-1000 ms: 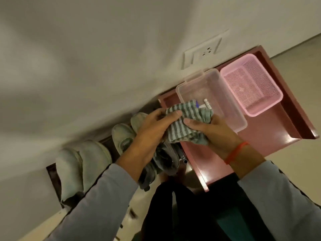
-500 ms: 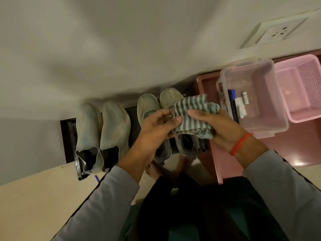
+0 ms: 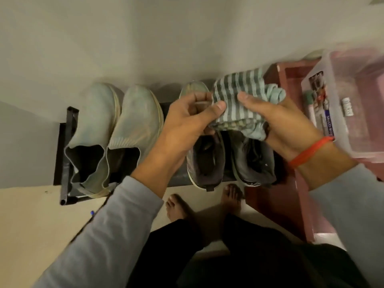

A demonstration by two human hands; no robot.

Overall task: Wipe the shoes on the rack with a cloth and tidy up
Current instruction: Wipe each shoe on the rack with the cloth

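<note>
Two pairs of shoes now sit square under my view, where a second ago I was looking mostly at the pink table and its boxes; my head has swung left and down onto the rack (image 3: 66,146). The striped cloth (image 3: 239,100) has come across with me and is held above the dark sneakers (image 3: 209,159), not yet touching them. My left hand (image 3: 187,121) pinches its near edge between thumb and fingers, and my right hand (image 3: 276,123) is curled round the bunched part. The pale slip-ons (image 3: 116,132) stand just beside, untouched. I judge the cloth is being folded into a pad, so wiping has not begun. The clear box (image 3: 357,104) is off to the right.
</note>
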